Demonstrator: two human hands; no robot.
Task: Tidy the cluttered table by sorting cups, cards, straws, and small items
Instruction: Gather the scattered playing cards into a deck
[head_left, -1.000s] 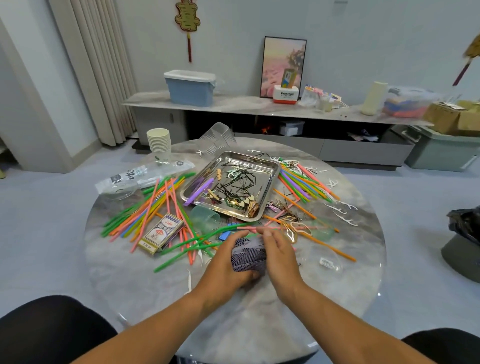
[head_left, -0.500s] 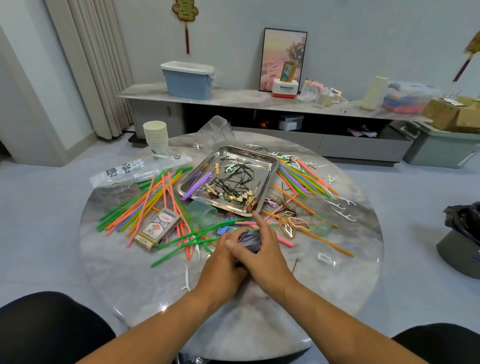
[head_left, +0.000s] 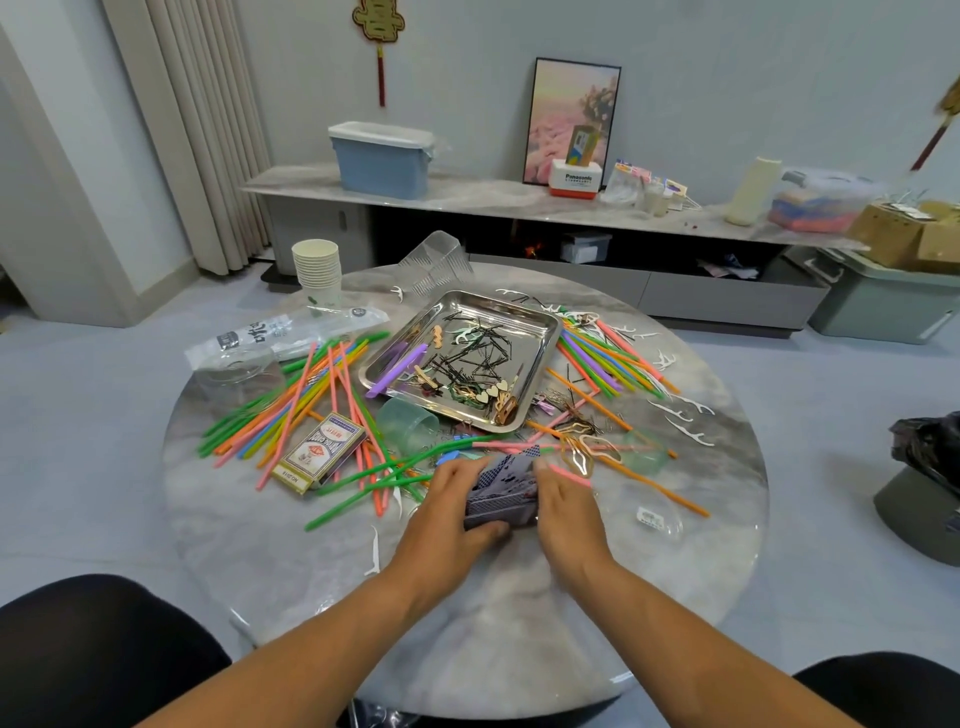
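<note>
A loose stack of dark patterned playing cards (head_left: 501, 493) sits between my hands near the front of the round marble table (head_left: 291, 561). My left hand (head_left: 447, 512) grips the stack from the left, thumb under its near edge. On the stack's right side my right hand (head_left: 569, 512) presses with its fingers. The card box (head_left: 319, 452) lies to the left among colourful straws (head_left: 291, 395). A steel tray (head_left: 540, 358) beyond holds hairpins and small clips. Paper cups (head_left: 317, 270) stand stacked at the far left.
A green plastic cup (head_left: 408, 423) lies on its side by the tray, another (head_left: 647, 454) at right. More straws (head_left: 602, 358), white floss picks (head_left: 680, 415), gold hair clips (head_left: 587, 449) and a clear bag (head_left: 270, 338) litter the top. A clear cup stack (head_left: 436, 262) lies at the back.
My right hand has slid off the top of the cards to their right side. The stack now shows between both hands, a few cards sticking up at its far end.
</note>
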